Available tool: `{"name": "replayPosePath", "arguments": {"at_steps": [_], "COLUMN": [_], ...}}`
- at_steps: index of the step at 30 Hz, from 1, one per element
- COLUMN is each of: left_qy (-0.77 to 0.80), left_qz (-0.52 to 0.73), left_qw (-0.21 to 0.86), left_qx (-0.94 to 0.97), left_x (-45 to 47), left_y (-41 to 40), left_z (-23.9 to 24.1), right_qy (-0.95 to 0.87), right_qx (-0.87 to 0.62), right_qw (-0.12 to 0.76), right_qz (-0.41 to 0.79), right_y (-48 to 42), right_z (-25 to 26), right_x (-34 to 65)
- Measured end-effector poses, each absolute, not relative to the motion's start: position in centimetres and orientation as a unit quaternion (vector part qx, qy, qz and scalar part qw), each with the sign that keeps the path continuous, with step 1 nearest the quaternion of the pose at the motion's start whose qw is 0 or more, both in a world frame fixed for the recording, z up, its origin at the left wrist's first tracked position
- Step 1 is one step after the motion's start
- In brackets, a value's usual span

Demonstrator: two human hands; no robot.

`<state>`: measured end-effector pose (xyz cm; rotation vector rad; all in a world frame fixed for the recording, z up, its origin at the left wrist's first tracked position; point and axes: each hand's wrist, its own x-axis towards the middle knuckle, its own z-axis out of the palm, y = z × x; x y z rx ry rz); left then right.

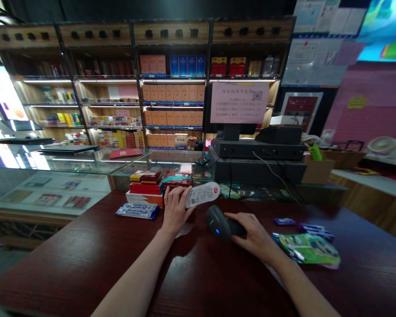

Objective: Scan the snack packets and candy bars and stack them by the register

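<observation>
My left hand [175, 208] is closed on a white, round-ended card pack [204, 193] that carries small print, a barcode and a red mark. It is held above the counter, tilted up to the right. In my right hand [253, 235] is a dark barcode scanner [219, 224] with a lit blue spot, its head turned towards the pack. Just left of my left hand lie blue-and-white wrapped bars [137, 210], beside a stack of red and yellow packets [145, 182]. Past my right wrist are a green snack bag [308, 248] and purple wrapped bars [317, 231].
A dark monitor and cash register unit [257, 169] stands behind the counter [95, 259], cables hanging down its front. To the left runs a glass display case [53, 189]. Shelves of boxes [173, 94] line the back wall. At right is a cardboard box [318, 169].
</observation>
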<state>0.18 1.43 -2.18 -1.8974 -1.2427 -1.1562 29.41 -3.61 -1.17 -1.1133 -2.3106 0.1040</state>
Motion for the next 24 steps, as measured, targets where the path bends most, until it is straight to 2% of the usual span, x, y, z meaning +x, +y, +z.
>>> {"name": "replayPosePath", "arguments": {"at_steps": [16,24], "left_qy": [-0.466,-0.461], "left_qz": [-0.43,-0.432], "left_qw": [0.297,0.309], "left_qx": [-0.714,-0.711], "left_x": [-0.1,-0.2], "left_y": [1.5,1.5], "left_z": [-2.1,-2.2], "right_qy": [-0.882,-0.868], "right_qx": [-0.406,-0.426], "right_qw": [0.22,0.221], "right_qz": [0.093,0.123], "right_y": [-5.2,-5.3], "right_z": [0.8,0.5], "right_x": [28.6,29.1]}}
